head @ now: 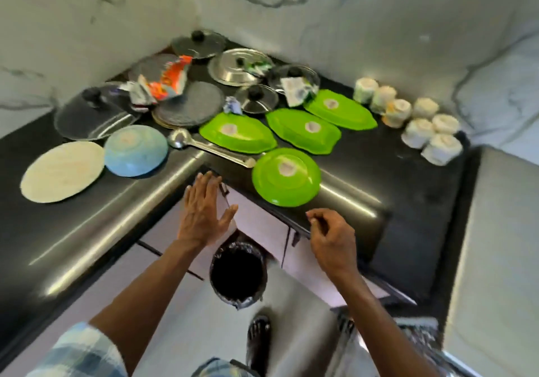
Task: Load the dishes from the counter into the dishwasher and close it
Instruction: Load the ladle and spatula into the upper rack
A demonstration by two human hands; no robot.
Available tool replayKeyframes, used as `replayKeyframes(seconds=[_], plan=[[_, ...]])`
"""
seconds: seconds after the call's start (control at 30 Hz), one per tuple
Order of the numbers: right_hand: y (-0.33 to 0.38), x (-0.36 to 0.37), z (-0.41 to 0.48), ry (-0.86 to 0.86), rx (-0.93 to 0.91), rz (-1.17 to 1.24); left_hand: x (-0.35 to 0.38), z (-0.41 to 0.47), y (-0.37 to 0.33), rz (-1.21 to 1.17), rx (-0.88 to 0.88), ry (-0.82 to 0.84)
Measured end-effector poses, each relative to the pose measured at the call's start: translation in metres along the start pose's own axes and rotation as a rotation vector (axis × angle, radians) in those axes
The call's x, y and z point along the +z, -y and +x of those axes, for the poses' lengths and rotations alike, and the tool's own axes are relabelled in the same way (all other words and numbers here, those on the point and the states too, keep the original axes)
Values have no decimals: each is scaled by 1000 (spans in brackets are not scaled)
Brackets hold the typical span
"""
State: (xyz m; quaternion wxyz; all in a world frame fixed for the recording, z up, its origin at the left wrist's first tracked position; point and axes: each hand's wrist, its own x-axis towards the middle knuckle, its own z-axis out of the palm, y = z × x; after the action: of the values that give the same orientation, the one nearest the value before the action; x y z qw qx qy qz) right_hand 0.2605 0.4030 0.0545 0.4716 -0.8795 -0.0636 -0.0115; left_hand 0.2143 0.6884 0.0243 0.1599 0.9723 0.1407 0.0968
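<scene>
The black polished stone surface (408, 190) carries every dish. The round bright-green plastic plate (286, 177), upside down, lies at its near edge, just beyond and between both hands, slightly nearer the right hand (332, 239), which is loosely curled, apparently empty. The left hand (202, 211) is flat, open, empty.

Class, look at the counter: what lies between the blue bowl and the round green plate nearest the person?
In the head view, a steel ladle lies between the blue bowl and the round green plate, its scoop toward the bowl.
</scene>
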Motion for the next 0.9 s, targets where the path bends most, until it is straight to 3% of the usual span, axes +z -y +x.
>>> replayKeyframes(seconds=[0.1, 0.3, 0.6, 0.77, 0.9], plan=[[46, 50, 55, 138, -99, -61, -11, 22, 55, 175, 49, 20], [120, 153, 140, 385, -354, -339, -15, 45, 141, 414, 234, 266], [149, 238, 178, 531, -521, -852, 1, 63, 151, 382, 237, 257], [152, 258, 189, 542, -530, -939, 2, 63, 151, 351, 231, 243], [147, 261, 194, 531, -532, -860, 0, 64, 149, 337, 229, 235]])
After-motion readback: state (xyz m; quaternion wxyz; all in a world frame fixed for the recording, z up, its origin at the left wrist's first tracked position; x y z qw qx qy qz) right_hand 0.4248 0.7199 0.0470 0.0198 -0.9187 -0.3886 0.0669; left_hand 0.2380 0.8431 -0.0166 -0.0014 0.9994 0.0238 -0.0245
